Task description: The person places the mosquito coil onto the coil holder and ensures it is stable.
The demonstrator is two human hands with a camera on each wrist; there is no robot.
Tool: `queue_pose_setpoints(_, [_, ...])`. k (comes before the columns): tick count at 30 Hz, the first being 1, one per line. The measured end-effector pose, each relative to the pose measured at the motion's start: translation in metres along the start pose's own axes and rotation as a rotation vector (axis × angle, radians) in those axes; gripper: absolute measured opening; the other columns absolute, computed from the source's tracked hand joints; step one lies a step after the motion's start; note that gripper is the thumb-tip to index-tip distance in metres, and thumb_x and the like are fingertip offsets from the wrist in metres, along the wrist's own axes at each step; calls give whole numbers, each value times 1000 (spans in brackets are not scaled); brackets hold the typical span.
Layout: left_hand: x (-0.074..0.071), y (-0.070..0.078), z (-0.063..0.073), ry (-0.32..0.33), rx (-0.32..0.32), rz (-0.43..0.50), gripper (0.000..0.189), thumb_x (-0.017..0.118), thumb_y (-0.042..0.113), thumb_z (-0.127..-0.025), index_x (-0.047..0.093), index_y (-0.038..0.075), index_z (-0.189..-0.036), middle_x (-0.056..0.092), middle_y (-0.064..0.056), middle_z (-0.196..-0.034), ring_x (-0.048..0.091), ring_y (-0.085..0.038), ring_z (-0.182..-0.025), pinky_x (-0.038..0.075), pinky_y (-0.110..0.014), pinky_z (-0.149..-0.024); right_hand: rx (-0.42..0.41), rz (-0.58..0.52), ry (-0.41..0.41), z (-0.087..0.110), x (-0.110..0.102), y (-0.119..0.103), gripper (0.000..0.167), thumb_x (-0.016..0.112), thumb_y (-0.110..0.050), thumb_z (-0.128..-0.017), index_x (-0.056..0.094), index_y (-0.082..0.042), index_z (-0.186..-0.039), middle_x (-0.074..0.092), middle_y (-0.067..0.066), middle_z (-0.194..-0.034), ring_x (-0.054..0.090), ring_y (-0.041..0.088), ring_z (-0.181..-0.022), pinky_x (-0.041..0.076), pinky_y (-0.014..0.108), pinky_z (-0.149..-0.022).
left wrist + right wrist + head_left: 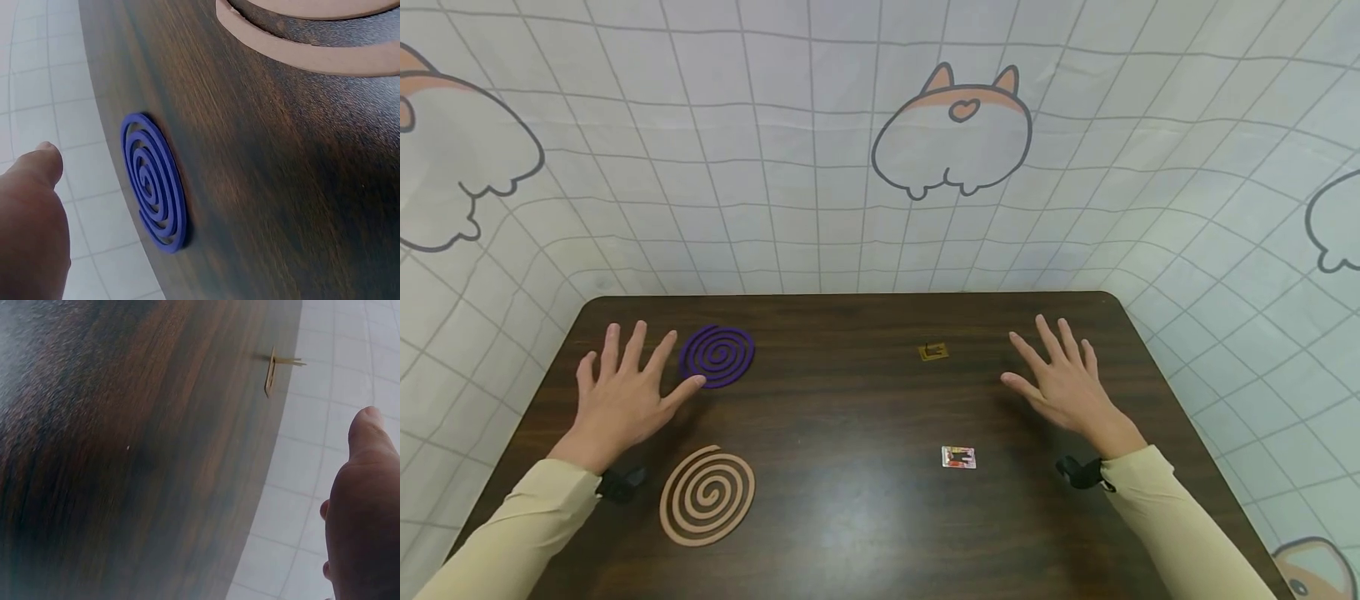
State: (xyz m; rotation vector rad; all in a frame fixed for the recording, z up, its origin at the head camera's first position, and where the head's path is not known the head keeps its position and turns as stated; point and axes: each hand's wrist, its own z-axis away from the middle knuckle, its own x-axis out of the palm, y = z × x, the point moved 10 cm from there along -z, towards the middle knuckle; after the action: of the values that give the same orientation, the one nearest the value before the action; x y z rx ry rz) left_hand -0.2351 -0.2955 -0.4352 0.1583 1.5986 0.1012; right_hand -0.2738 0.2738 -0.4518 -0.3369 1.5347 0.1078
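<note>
My left hand (625, 400) is held over the left side of the table with its fingers spread, holding nothing. Beside its thumb lies a flat purple spiral (718, 357), also seen in the left wrist view as a blue-violet coil (153, 181). Nearer to me is a tan spiral (707, 497), its edge showing at the top of the left wrist view. On the right my right hand (1067, 392) is spread as well, with nothing in it. Left of it lies a small gold-coloured flat piece (933, 352); the right wrist view shows a thin part (289, 360) standing up from it.
A small card-like piece (958, 457) with a red and white pattern and a dark shape lies right of the middle. Everything rests on a dark wood-grain table (835, 400). White grid-patterned cloth (775, 167) with cartoon drawings surrounds the table's back and sides.
</note>
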Motion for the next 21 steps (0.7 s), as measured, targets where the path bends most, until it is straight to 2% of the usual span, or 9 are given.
queue_pose_setpoints(21, [14, 3, -11, -21, 2, 36, 91, 46, 75, -97, 26, 15, -164, 11, -30, -170, -4, -55, -158, 8, -80, -115, -44, 5, -26, -15, 13, -14, 73, 46, -62, -104, 27, -26, -165, 7, 19, -175, 2, 49, -161, 8, 77, -123])
